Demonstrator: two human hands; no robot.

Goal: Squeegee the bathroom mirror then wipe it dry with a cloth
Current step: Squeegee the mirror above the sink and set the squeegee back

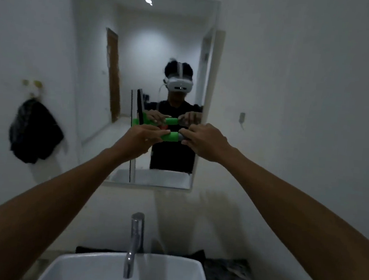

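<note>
Sink (91,272) below seemingly streaked mirror (140,46)

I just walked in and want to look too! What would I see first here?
You would first see the bright green squeegee, held up against the mirror by both hands: the left hand grips its handle and the right hand pinches the grey end. Below stands a shiny tap over the white sink, and a dark cloth hangs on the wall at the left.
</note>
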